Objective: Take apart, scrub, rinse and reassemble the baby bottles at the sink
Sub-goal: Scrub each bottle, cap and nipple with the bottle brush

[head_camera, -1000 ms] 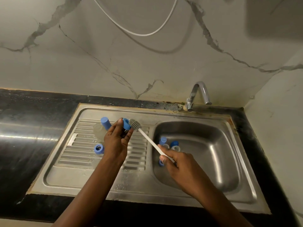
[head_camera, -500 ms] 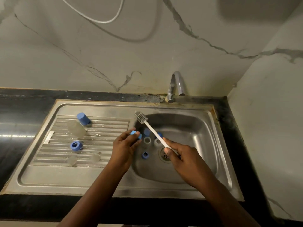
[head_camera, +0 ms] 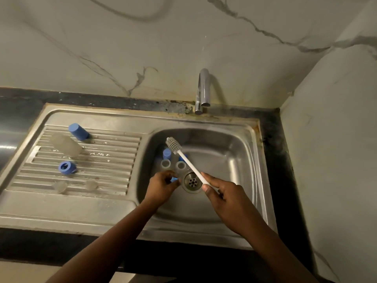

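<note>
My right hand [head_camera: 222,193] grips the white handle of a bottle brush [head_camera: 184,158], its grey bristle head raised over the sink basin [head_camera: 230,160]. My left hand [head_camera: 162,185] is down in the basin next to the drain [head_camera: 191,181], its fingers closed around a small blue part [head_camera: 174,179] that is mostly hidden. Two clear bottles with blue pieces [head_camera: 166,160] lie in the basin behind my left hand. On the draining board [head_camera: 114,160] lie a clear bottle body [head_camera: 66,145], a blue cap [head_camera: 78,131], a blue ring [head_camera: 67,167] and two clear teats [head_camera: 60,185].
The chrome tap [head_camera: 203,90] stands at the back rim, with no water running. A marble wall closes off the back and the right side. Dark countertop [head_camera: 18,111] borders the steel sink unit on the left and front.
My left hand has carried the blue part from the draining board over into the basin and lowered it beside the drain. The brush in my right hand followed to the right.
</note>
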Tool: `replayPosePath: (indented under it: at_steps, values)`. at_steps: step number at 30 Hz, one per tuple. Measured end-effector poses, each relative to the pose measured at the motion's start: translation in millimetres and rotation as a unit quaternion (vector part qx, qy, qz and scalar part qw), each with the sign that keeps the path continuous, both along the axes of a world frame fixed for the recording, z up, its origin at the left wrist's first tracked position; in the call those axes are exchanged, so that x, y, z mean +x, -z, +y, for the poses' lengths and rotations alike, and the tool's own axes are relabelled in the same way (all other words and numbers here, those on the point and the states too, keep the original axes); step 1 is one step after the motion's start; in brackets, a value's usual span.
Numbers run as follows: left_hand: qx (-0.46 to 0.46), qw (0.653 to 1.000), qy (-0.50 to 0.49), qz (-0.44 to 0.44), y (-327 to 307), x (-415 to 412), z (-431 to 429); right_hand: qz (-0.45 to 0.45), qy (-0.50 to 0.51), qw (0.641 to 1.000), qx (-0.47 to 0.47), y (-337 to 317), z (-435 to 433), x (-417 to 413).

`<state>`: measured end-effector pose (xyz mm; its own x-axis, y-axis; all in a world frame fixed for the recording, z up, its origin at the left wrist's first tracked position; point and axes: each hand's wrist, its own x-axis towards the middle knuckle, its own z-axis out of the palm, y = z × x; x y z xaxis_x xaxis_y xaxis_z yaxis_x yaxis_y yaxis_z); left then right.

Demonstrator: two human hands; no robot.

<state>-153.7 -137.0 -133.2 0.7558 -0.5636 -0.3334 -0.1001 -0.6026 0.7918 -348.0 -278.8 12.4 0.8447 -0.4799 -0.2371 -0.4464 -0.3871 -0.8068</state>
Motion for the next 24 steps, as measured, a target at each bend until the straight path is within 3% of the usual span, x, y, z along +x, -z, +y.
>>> replayPosePath:
  at_steps: [3,9,24]
  values:
    - [0.077,0.993,0.081,-0.048,17.1,6.8,-12.9,0.002,-0.013,1.0,-0.006,13.0,-7.4,-0.7]
    - [0.165,0.984,0.052,-0.046,52.0,16.2,-26.1,0.001,-0.018,1.0,-0.015,40.6,-16.6,-1.2]
    - [0.245,0.945,0.112,-0.186,91.7,16.0,-37.6,0.024,-0.026,0.999,-0.003,67.5,-33.7,8.3]
